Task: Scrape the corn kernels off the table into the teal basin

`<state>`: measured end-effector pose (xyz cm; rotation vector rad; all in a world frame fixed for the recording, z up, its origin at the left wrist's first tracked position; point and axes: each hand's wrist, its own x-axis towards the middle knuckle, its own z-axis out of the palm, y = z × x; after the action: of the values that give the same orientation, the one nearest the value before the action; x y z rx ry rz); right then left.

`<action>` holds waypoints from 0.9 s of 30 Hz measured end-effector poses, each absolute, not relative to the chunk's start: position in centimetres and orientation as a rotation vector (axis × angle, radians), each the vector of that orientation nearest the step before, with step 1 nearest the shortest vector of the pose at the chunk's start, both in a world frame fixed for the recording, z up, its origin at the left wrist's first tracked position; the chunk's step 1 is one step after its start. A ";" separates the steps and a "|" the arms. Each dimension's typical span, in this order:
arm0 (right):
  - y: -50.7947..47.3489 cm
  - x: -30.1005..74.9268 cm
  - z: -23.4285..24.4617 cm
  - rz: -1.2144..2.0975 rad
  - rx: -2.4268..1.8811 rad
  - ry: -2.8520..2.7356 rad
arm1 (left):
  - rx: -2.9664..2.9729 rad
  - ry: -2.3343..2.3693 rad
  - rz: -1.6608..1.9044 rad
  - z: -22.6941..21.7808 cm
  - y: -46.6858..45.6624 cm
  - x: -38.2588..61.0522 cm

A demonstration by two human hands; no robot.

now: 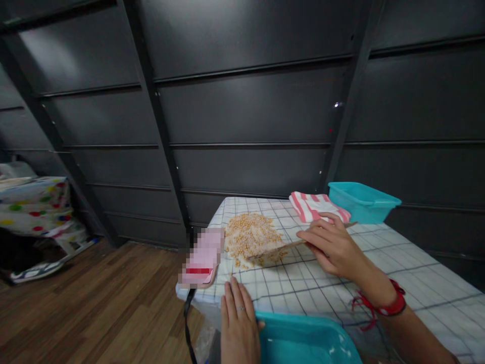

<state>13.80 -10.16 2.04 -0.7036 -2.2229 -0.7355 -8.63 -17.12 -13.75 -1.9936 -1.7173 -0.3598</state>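
Note:
My right hand (331,246) is closed around the handle of a flat wooden spatula (282,247). Its blade reaches left into the near edge of a heap of round yellow grains mixed with fine white grains (252,235), spread on a checked white cloth (303,283). Stretched forward at the table's near edge, my left hand (239,318) has its fingers straight and lying flat, a ring on one of them. Its thumb side touches the rim of a teal basin (303,319), which is cut off by the bottom of the view.
A pink phone-like item (202,258), partly pixelated, lies at the table's left edge with a black strap (187,323) hanging down. Behind the spatula are a striped pink-and-white cloth (316,206) and another teal basin (364,202). A dark panelled wall (250,116) stands behind the table.

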 end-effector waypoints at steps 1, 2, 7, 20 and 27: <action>-10.2 13.8 2.0 -0.744 -0.703 -2.212 | -1.992 -1.726 -0.363 -13.9 -17.1 -8.7; -10.1 13.7 2.0 -0.754 -0.705 -2.201 | -1.994 -1.731 -0.364 -14.0 -17.1 -8.7; -10.1 13.0 1.8 -0.803 -0.711 -2.211 | -1.980 -1.736 -0.353 -13.7 -17.2 -8.5; -11.7 14.7 1.3 -0.715 -0.710 -2.242 | -1.969 -1.739 -0.289 -12.7 -17.5 -8.5; -11.9 14.5 1.2 -0.706 -0.699 -2.249 | -1.968 -1.722 -0.303 -12.7 -17.4 -8.5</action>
<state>14.53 -11.86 1.17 -0.6989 -2.2492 -0.7059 -8.51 -17.41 -12.71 -1.9676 -1.7222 -0.3030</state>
